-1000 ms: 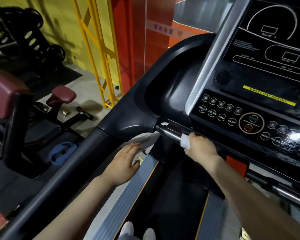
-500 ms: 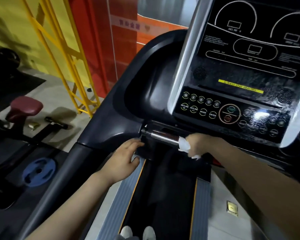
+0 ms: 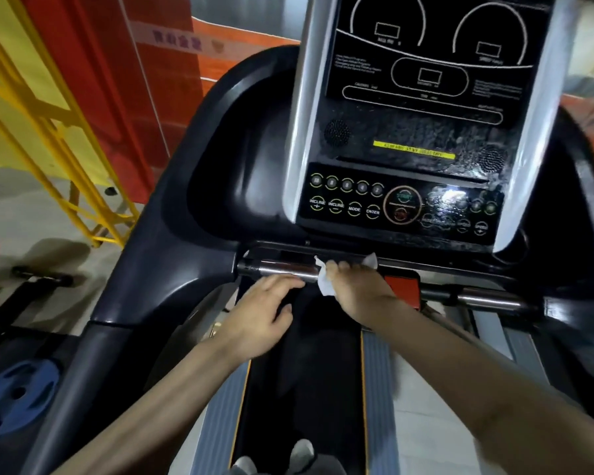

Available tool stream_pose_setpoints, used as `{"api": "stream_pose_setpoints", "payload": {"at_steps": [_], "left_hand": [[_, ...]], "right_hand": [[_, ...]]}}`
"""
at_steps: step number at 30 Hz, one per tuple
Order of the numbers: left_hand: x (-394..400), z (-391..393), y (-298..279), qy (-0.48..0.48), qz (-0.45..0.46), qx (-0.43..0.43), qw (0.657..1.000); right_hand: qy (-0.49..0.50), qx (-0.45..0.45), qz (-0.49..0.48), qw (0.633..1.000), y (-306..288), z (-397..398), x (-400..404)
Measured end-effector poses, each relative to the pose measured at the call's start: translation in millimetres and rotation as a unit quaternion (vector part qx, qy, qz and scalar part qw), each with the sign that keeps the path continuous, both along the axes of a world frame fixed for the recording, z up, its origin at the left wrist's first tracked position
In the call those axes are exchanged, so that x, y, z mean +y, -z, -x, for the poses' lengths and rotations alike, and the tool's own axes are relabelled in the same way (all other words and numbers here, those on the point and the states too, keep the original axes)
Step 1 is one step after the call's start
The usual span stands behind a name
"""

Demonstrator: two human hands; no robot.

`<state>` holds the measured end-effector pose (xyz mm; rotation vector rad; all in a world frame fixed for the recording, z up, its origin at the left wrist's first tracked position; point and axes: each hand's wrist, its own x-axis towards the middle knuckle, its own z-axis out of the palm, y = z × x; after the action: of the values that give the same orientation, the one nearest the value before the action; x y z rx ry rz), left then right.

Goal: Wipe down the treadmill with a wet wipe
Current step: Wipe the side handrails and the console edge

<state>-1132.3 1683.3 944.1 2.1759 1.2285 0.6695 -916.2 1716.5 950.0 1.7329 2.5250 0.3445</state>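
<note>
Gripping the wet wipe [image 3: 326,282] around the chrome handlebar [image 3: 282,269] with my right hand [image 3: 354,289], I see the bar's long axis running left-right, bare metal stretching left toward my slack, empty left hand [image 3: 264,313] just beside it.

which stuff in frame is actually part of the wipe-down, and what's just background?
Part of the job:
wet wipe, gripped by the right hand
chrome handlebar, wipe wrapped round it
treadmill console
left hand, fingers straight by the bar, holding nothing

Just lying about:
blue weight plate on the floor
yellow metal frame
red wall panel
</note>
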Motion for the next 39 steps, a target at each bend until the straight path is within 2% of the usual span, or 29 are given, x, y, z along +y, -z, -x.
{"api": "stream_pose_setpoints", "payload": {"at_steps": [2,3,4,7,10,13,15,17,19,20,22,24,26,27,28,30,32,36,39], "left_hand": [[3.0,-9.1,-3.5,0.015,-0.009,-0.002,1.0],[5.0,-12.6,-3.3,0.019,-0.01,-0.001,1.0],[6.3,-15.6,-3.5,0.021,-0.008,-0.001,1.0],[9.9,-24.9,-1.5,0.024,0.001,-0.004,1.0],[11.8,-42.6,-3.3,0.029,-0.001,-0.01,1.0],[12.8,-68.9,-5.0,0.024,0.002,-0.022,0.999],[14.0,-84.6,-3.8,-0.009,0.017,-0.028,0.999],[15.1,-96.0,-2.9,-0.066,0.024,-0.035,0.997],[14.6,-104.9,-3.8,-0.104,0.029,-0.03,0.994],[13.4,-108.3,-4.5,-0.107,0.028,-0.021,0.994],[11.0,-111.6,-3.2,-0.094,0.017,0.003,0.995],[9.6,-109.6,1.2,-0.074,0.008,0.018,0.997],[8.6,-108.5,3.2,-0.074,0.01,0.015,0.997],[8.5,-110.0,3.6,-0.08,0.014,0.008,0.997],[8.3,-113.1,1.4,-0.089,0.016,-0.001,0.996],[8.0,-123.0,-6.4,-0.113,0.029,-0.022,0.993],[8.1,-134.4,-14.3,-0.122,0.054,-0.044,0.99],[12.9,-157.6,-22.6,-0.072,0.042,-0.042,0.996],[19.4,-177.1,-25.3,-0.023,0.042,-0.012,0.999]], "right_hand": [[-0.041,-0.068,0.023,0.997,-14.9,-18.1,2.1],[-0.07,-0.055,0.045,0.995,-22.4,-33.7,3.5],[-0.077,-0.017,0.075,0.994,-31.1,-50.9,4.8],[-0.032,0.103,0.072,0.992,-44.5,-99.7,-3.7],[-0.02,0.195,0.077,0.978,-28.7,-112.9,-46.3],[-0.054,0.194,0.045,0.978,-16.8,-108.1,-65.3],[-0.035,0.211,0.074,0.974,-27.1,-103.4,-46.9],[0.057,0.281,0.17,0.943,-35.9,-101.2,-19.5],[0.151,0.311,0.269,0.899,-37.4,-107.1,6.7],[0.183,0.329,0.294,0.879,-34.3,-113.0,15.2],[0.198,0.336,0.317,0.864,-29.2,-121.2,16.4],[0.144,0.316,0.284,0.894,-20.8,-123.8,6.2],[0.034,0.314,0.203,0.927,-18.4,-120.2,-5.7],[0.0,0.332,0.175,0.927,-19.9,-119.2,-6.6],[0.005,0.341,0.181,0.922,-23.3,-120.6,-3.1],[0.102,0.329,0.26,0.902,-27.8,-128.1,7.4],[0.173,0.315,0.284,0.889,-28.4,-140.3,7.1],[0.079,0.182,0.177,0.964,-14.9,-168.8,-26.6],[0.043,0.158,0.095,0.982,-10.2,-182.3,-35.5]]}}
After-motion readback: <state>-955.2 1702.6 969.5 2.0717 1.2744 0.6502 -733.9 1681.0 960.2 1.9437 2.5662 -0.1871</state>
